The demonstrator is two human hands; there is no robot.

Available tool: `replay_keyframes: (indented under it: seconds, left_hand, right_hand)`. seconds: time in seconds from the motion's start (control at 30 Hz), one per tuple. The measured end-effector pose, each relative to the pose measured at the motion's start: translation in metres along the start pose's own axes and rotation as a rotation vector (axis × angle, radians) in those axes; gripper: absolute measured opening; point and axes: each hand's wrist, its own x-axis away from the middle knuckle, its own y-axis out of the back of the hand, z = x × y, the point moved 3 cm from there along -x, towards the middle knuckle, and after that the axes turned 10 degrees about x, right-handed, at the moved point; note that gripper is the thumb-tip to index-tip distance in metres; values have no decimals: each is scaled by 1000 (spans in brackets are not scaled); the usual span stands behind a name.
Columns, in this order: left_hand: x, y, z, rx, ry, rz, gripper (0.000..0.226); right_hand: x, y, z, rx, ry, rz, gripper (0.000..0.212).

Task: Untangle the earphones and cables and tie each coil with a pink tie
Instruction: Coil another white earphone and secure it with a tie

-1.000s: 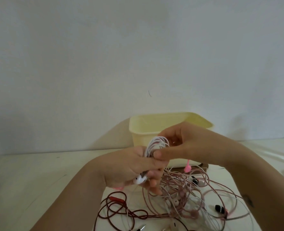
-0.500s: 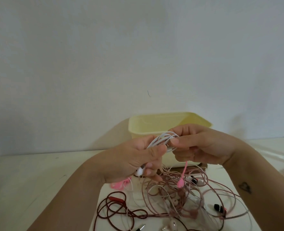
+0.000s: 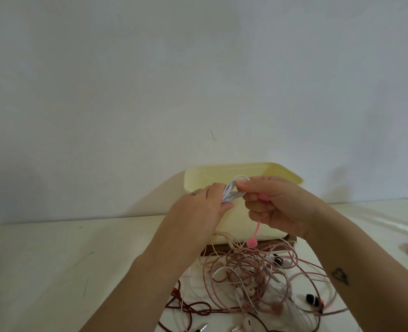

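Now left hand grips the white coil, right hand pinches the pink tie, probably against it; wrap snugly.

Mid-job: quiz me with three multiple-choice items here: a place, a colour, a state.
1. Where is the yellow tub? A) at the table's left edge B) behind both hands C) on the floor
2. What colour is the coil gripped by the left hand? A) black B) green C) white
3. How is the pink tie? A) dangling from the right hand B) flat on the table C) knotted round a red cable

1 B, its rim shows beyond the knuckles; 2 C, white loops show between the hands; 3 A, its ball end hangs below that hand.
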Motion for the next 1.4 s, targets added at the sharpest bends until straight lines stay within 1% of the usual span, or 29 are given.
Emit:
replay_keyframes:
  seconds: [0.03, 0.1, 0.17, 0.23, 0.3, 0.33, 0.43, 0.5, 0.57, 0.7, 0.77, 0.83, 0.9, 1.03, 1.1, 1.17, 1.27, 1.33, 1.4]
  left_hand:
    - [1, -3, 1, -43, -12, -13, 30]
    - [1, -9, -2, -53, 26, 51, 28]
    - [3, -18, 3, -68, 110, 114, 30]
    - [5, -21, 4, -5, 209, 194, 33]
    - [6, -17, 4, 163, 287, 236, 29]
    - [7, -15, 3, 282, 336, 270, 26]
    - [14, -12, 10, 587, 522, 385, 31]
    - [19, -12, 14, 767, 611, 447, 35]
    - [22, -15, 11, 877, 650, 526, 35]
    - [23, -14, -3, 1068, 684, 639, 33]
    - [23, -10, -7, 1093, 665, 674, 37]
    - [23, -5, -9, 1103, 652, 694, 36]
    - [23, 1, -12, 1124, 647, 715, 31]
    - [22, 7, -16, 1169, 654, 731, 29]
    - [22, 10, -16, 1161, 648, 719, 31]
    - [21, 13, -16, 1165, 633, 714, 30]
    - [20, 15, -15, 1172, 606, 721, 34]
    - [20, 16, -14, 1200, 603, 729, 33]
    - [22, 14, -10, 1297, 614, 740, 28]
  right_hand:
    - [-1, 0, -2, 20, -7, -14, 8]
    - [-3, 0, -7, 54, -29, -39, 11]
    - [-6, 0, -12, 80, -38, -68, 22]
    - [-8, 0, -14, 122, -39, -88, 23]
    - [-6, -1, -13, 175, -27, -70, 14]
    - [-5, -2, -11, 188, -24, -46, 14]
    - [1, 0, -2, 149, -27, -30, 35]
    - [5, 1, 7, 117, 21, -40, 37]
    - [7, -6, 13, 142, 74, -20, 41]
    - [10, -29, 15, 597, 265, -19, 39]
    - [13, -36, 17, 725, 316, 9, 35]
    - [15, -38, 18, 835, 319, 48, 29]
    - [16, -36, 15, 890, 278, 80, 26]
    - [9, -30, 7, 816, 202, 64, 11]
    - [6, -26, 4, 742, 176, 44, 9]
    - [5, -22, 3, 680, 176, 14, 13]
    - [6, -21, 4, 604, 177, -29, 29]
    - [6, -22, 2, 550, 168, -27, 28]
    - [5, -23, 1, 517, 176, -42, 24]
